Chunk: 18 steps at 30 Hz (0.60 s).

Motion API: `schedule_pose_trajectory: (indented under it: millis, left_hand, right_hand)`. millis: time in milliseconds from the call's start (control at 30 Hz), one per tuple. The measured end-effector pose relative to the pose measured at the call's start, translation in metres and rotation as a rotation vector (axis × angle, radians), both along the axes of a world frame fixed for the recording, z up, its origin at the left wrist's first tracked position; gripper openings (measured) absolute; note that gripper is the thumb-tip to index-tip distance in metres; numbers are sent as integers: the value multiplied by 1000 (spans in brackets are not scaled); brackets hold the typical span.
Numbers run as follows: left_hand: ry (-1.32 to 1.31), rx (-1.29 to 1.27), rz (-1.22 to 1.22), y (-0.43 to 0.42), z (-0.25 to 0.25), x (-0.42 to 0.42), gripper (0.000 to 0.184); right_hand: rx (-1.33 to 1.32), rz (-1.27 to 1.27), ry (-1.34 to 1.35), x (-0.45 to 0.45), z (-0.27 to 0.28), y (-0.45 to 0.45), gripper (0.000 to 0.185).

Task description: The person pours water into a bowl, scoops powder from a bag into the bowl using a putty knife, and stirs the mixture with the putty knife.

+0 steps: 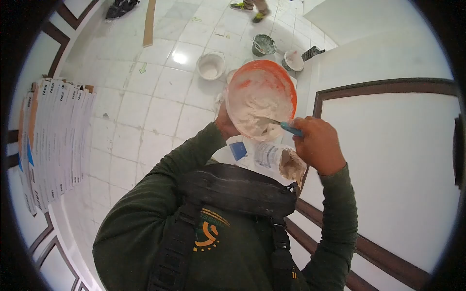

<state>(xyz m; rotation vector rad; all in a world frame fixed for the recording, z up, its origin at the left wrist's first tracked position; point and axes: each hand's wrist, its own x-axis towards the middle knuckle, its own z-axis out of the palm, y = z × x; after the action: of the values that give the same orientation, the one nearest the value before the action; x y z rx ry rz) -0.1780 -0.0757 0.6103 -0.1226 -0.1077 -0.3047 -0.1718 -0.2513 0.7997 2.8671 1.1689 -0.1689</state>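
Observation:
My left hand (226, 121) holds an orange bowl (292, 92) from its left side, fingers mostly hidden behind it. The bowl is tilted toward me, and a pale, thick paste (257, 109) coats its inside. In my right hand (318, 143) is the blue handle of a tool (290, 128), whose metal end dips into the paste near the bowl's lower right rim. Just below the bowl lies an open paper bag (268, 154) with pale powder at its mouth, beside a small blue item (238, 151).
A white bucket (211, 66), a dark bucket (263, 45) and another container (293, 61) stand on the tiled floor (162, 99). Stacked boxes (58, 140) lean at the left wall. A person's feet (252, 8) show at the top. A brown-trimmed white panel (388, 145) is at right.

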Motion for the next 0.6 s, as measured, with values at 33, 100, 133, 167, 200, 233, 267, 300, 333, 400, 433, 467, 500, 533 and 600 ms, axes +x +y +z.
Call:
schedule_pose_trajectory:
  millis: [33,100,133,167,200,233,267,300,333,400,433,467,500,533,600]
  left_hand:
    - [3,36,13,0,3,1,69]
    - [-9,131,47,-1,10,6,75]
    - [-26,188,70,-2,11,9,80]
    - [-79,111,66,-1,8,12,83]
    - [-133,34,63,1,4,13,87]
    - [-188,-41,60,3,0,13,92]
    - [-221,-14,73,4,-4,14,95]
    - [-253,14,82,5,-5,12,98]
    - [-286,43,91,6,-5,12,101]
    - [-220,85,95,8,-2,9,98]
    - [-183,105,94,9,-2,7,97]
    - [-184,158,108,8,-2,8,95]
    - [-187,209,122,7,-2,9,94]
    - [-190,257,140,5,-1,11,92]
    - [-67,317,174,3,10,9,89]
  right_hand:
    - [5,-32,6,-1,5,1,18]
    - [13,-90,9,-1,15,-1,20]
    - [12,-104,2,-3,15,-2,21]
    - [12,-117,-6,-4,14,-3,22]
    - [13,-129,-14,-6,13,-4,23]
    - [43,-132,-7,-10,11,-6,23]
    - [75,-136,1,-13,10,-8,24]
    - [108,-143,11,-16,9,-10,24]
    - [106,-131,65,-16,17,-13,19]
    - [94,-124,65,-14,36,-13,21]
    - [87,-124,69,-15,39,-13,22]
    - [72,-115,19,-13,38,-11,21]
    - [35,-95,28,-17,30,-9,21]
    - [-6,-72,37,-22,17,-5,20]
    - [-125,11,18,-33,7,8,20]
